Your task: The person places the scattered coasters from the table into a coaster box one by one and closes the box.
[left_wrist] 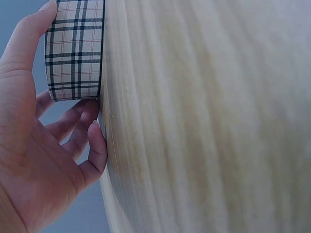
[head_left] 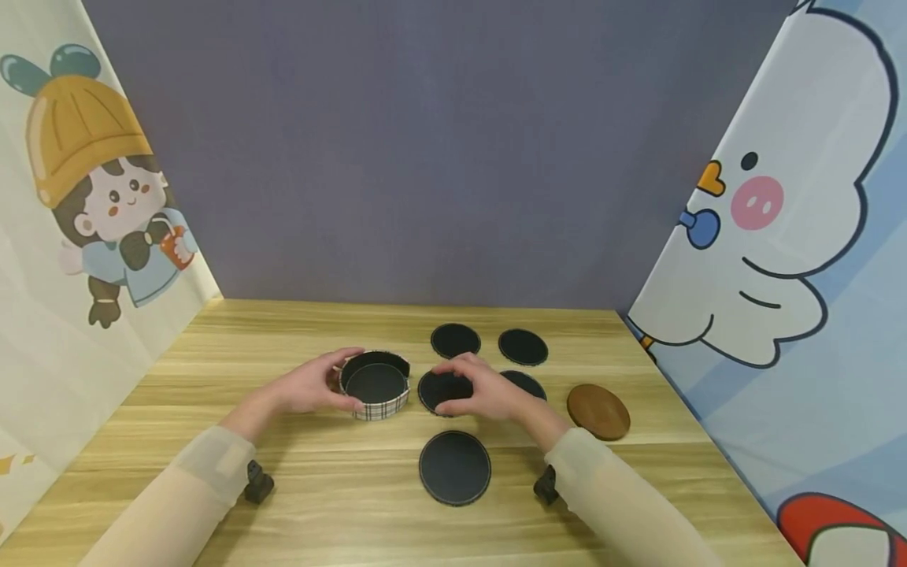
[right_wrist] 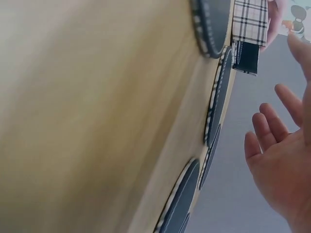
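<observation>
A round plaid coaster holder (head_left: 383, 408) with a dark inside and a gap in its right wall stands on the table. My left hand (head_left: 312, 384) grips it from the left, thumb at the near side and fingers at the far side. The left wrist view shows the thumb against the holder's plaid wall (left_wrist: 75, 48). Above a black round coaster (head_left: 431, 392) hovers my right hand (head_left: 489, 391), thumb and fingers spread apart. In the right wrist view this hand (right_wrist: 286, 155) holds nothing and stays off the table. It partly hides another black coaster (head_left: 526, 383).
Two black coasters lie at the back, one on the left (head_left: 456, 340) and one on the right (head_left: 523, 347). Another coaster (head_left: 455, 468) is nearer the front. A brown wooden disc (head_left: 598, 412) lies right of my right hand. A grey panel (head_left: 425, 157) closes the back.
</observation>
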`<action>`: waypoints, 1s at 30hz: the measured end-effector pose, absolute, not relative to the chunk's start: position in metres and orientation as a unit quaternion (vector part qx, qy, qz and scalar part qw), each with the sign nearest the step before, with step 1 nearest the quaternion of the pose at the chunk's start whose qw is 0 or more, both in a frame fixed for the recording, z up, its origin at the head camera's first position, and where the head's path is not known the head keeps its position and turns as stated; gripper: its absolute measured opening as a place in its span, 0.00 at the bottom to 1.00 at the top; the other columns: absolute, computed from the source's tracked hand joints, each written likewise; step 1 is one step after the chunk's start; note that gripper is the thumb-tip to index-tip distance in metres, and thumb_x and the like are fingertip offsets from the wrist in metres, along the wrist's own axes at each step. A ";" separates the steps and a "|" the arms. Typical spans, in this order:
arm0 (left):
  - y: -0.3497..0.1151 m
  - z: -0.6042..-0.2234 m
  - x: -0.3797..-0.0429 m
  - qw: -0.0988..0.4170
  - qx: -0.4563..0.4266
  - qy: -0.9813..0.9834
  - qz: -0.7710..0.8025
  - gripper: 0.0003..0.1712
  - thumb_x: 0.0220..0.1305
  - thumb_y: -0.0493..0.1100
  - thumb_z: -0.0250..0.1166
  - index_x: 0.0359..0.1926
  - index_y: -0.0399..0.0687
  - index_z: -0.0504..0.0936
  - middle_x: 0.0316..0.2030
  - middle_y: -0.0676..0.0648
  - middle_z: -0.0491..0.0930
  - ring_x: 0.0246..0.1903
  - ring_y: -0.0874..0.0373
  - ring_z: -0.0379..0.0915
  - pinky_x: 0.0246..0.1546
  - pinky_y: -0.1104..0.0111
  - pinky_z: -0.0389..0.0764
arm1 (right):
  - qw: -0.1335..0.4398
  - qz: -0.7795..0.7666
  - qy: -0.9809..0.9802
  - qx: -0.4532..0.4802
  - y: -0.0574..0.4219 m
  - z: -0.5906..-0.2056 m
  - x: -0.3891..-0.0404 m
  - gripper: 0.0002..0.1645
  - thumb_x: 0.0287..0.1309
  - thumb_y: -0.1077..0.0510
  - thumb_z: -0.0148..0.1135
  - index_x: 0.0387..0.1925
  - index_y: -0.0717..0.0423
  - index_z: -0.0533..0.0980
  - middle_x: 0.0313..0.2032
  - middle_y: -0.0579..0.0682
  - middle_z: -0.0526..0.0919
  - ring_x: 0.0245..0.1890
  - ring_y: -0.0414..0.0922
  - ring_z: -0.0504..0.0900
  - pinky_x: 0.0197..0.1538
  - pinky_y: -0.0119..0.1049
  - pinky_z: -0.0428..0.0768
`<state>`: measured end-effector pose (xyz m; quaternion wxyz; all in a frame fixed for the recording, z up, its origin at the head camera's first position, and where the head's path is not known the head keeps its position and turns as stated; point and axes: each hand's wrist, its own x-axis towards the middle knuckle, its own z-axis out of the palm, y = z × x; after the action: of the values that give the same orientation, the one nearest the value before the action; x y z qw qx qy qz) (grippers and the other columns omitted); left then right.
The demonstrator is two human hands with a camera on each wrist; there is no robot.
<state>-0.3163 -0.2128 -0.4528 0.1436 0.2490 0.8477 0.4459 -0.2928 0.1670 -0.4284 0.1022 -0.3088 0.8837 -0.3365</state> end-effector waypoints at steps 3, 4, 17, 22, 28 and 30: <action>-0.213 -0.453 -0.317 0.142 0.255 0.846 0.447 0.65 0.61 0.44 0.85 0.87 0.37 0.52 0.69 0.25 0.72 0.63 0.35 0.83 0.61 0.52 0.85 | 0.095 -0.327 0.887 -0.311 0.179 -0.430 -0.283 0.42 0.67 0.42 0.79 0.77 0.46 0.75 0.72 0.53 0.72 0.70 0.55 0.73 0.72 0.59 0.75; -0.213 -0.454 -0.317 0.141 0.255 0.846 0.447 0.65 0.61 0.44 0.85 0.87 0.37 0.52 0.69 0.25 0.72 0.63 0.35 0.82 0.61 0.52 0.85 | 0.095 -0.328 0.886 -0.313 0.183 -0.431 -0.280 0.42 0.67 0.42 0.79 0.77 0.47 0.74 0.72 0.53 0.72 0.70 0.55 0.73 0.71 0.60 0.75; -0.213 -0.451 -0.315 0.135 0.254 0.852 0.437 0.63 0.64 0.47 0.83 0.87 0.37 0.53 0.69 0.26 0.74 0.62 0.37 0.83 0.60 0.55 0.83 | 0.111 -0.326 0.884 -0.316 0.217 -0.438 -0.246 0.44 0.65 0.35 0.78 0.76 0.40 0.75 0.69 0.47 0.73 0.71 0.53 0.73 0.70 0.61 0.75; -0.213 -0.452 -0.314 0.130 0.247 0.861 0.424 0.63 0.63 0.51 0.84 0.87 0.41 0.55 0.68 0.29 0.77 0.60 0.40 0.83 0.58 0.57 0.82 | 0.122 -0.317 0.885 -0.318 0.225 -0.440 -0.236 0.44 0.64 0.33 0.78 0.76 0.39 0.75 0.66 0.46 0.75 0.69 0.51 0.75 0.70 0.57 0.76; -0.213 -0.452 -0.315 0.130 0.249 0.860 0.425 0.63 0.63 0.50 0.84 0.87 0.40 0.55 0.67 0.28 0.77 0.60 0.40 0.84 0.58 0.57 0.83 | 0.148 -0.304 0.884 -0.322 0.234 -0.443 -0.225 0.44 0.63 0.32 0.78 0.76 0.39 0.75 0.67 0.42 0.73 0.67 0.48 0.75 0.71 0.50 0.77; -0.213 -0.452 -0.316 0.130 0.250 0.861 0.424 0.63 0.63 0.51 0.84 0.87 0.40 0.55 0.67 0.29 0.77 0.60 0.40 0.83 0.58 0.57 0.83 | 0.157 -0.302 0.881 -0.327 0.236 -0.444 -0.223 0.44 0.63 0.34 0.79 0.76 0.39 0.75 0.67 0.42 0.72 0.67 0.48 0.75 0.70 0.48 0.77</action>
<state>-0.3156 -0.2130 -0.4521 0.1296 0.2497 0.8611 0.4236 -0.2232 0.2362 -0.4442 0.1570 -0.3271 0.8814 -0.3023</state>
